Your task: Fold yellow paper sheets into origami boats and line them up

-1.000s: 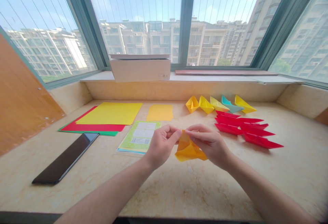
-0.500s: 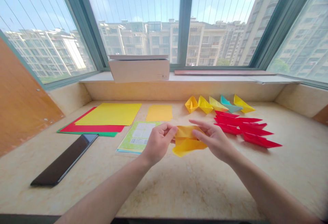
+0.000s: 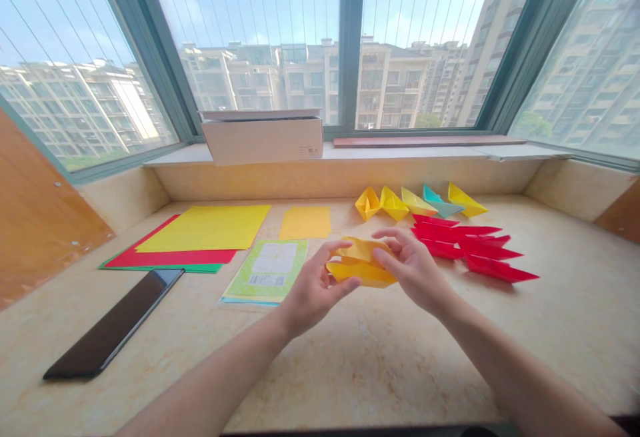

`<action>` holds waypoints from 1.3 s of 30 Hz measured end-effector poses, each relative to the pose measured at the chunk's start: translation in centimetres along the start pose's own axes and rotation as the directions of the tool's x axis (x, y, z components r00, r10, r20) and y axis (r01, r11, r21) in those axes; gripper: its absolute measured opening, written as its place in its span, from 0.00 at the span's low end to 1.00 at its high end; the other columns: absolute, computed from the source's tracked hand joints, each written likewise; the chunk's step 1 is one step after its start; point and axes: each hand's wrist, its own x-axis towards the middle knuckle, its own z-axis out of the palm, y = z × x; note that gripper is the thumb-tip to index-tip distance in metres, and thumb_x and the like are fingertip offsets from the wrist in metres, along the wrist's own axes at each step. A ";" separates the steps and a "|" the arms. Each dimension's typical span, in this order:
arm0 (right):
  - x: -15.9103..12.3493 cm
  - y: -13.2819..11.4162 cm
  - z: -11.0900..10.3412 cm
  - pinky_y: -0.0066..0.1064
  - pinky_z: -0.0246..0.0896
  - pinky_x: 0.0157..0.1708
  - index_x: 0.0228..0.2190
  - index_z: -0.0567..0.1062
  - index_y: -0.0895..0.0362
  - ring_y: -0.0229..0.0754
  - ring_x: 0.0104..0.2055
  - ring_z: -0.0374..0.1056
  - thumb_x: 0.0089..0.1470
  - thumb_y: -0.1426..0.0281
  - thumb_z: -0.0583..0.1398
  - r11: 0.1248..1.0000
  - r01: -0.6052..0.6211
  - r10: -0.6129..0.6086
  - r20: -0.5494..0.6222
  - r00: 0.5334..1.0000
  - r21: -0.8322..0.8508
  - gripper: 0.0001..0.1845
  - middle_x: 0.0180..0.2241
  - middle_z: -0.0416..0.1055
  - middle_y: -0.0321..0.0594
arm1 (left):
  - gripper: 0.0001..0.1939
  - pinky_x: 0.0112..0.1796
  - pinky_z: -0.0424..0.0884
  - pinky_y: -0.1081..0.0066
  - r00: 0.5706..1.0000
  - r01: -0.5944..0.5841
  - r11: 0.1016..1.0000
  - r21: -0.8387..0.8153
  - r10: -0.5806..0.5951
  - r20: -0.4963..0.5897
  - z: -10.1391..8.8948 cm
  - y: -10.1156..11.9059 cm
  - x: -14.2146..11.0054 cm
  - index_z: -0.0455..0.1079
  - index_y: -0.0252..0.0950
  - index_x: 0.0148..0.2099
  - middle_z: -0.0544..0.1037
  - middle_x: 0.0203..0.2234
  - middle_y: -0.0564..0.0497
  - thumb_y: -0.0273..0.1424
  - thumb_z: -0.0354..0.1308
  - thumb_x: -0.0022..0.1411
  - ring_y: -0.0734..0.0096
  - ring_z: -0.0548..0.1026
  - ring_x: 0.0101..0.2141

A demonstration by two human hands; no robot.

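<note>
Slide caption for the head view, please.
Bare right hand grips a folded orange-yellow paper piece, bare left hand spread at its other end, near pointed red paper boats.

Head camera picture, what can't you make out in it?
All in the head view:
Folded paper: its right end, hidden by the right hand.
Left hand: some fingertips, hidden behind the paper.
Packet: print on its label, too small to read.
Red sheet: partly covered by the yellow sheet.
White box: its inside, hidden by its front.
Forearms: cut off by the bottom edge.

A home (bay window (image 3: pixel 351 44), apartments (image 3: pixel 395 84) outside).
</note>
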 end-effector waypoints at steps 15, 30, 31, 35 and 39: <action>-0.1 0.9 0.4 0.35 0.74 0.32 0.51 0.70 0.53 0.47 0.37 0.77 0.55 0.59 0.64 0.989 -0.003 0.013 0.068 0.998 -0.149 0.24 0.38 0.78 0.43 | 0.31 0.32 0.74 0.73 0.967 0.158 0.981 -0.115 -0.177 -0.185 0.0 -0.3 0.7 0.58 0.36 0.56 0.80 0.31 0.52 0.37 0.67 0.55 0.70 0.79 0.30; -0.6 2.4 -0.4 0.35 0.73 0.30 0.48 0.70 0.54 0.47 0.35 0.75 0.57 0.55 0.61 0.941 0.045 -0.032 0.045 0.998 -0.336 0.22 0.36 0.77 0.44 | 0.19 0.32 0.79 0.67 0.961 0.181 0.983 -0.037 -0.185 -0.208 -0.3 -1.4 0.8 0.73 0.31 0.41 0.78 0.31 0.48 0.44 0.62 0.60 0.65 0.79 0.32; -0.6 2.3 -0.4 0.35 0.72 0.30 0.49 0.69 0.54 0.47 0.34 0.75 0.58 0.54 0.60 0.952 0.037 -0.017 0.066 0.998 -0.304 0.23 0.36 0.77 0.44 | 0.19 0.31 0.79 0.67 0.958 0.174 0.985 -0.018 -0.174 -0.226 -0.3 -1.4 0.8 0.73 0.31 0.41 0.78 0.31 0.47 0.44 0.61 0.61 0.65 0.79 0.32; -0.7 1.8 -0.2 0.35 0.73 0.31 0.52 0.65 0.54 0.47 0.34 0.76 0.59 0.54 0.60 0.984 -0.055 0.081 0.150 0.985 -0.171 0.26 0.38 0.77 0.45 | 0.20 0.26 0.77 0.71 0.959 0.153 0.988 0.026 -0.142 -0.245 -0.1 -1.1 0.7 0.72 0.30 0.41 0.79 0.30 0.45 0.45 0.60 0.61 0.65 0.80 0.29; -0.6 1.6 -0.5 0.33 0.71 0.30 0.51 0.65 0.54 0.48 0.36 0.76 0.56 0.56 0.64 0.979 -0.149 0.171 0.157 0.973 -0.142 0.26 0.37 0.77 0.43 | 0.18 0.19 0.71 0.76 0.976 0.160 0.987 0.014 -0.156 -0.149 0.0 -0.8 0.5 0.70 0.30 0.39 0.76 0.23 0.49 0.44 0.58 0.62 0.72 0.76 0.19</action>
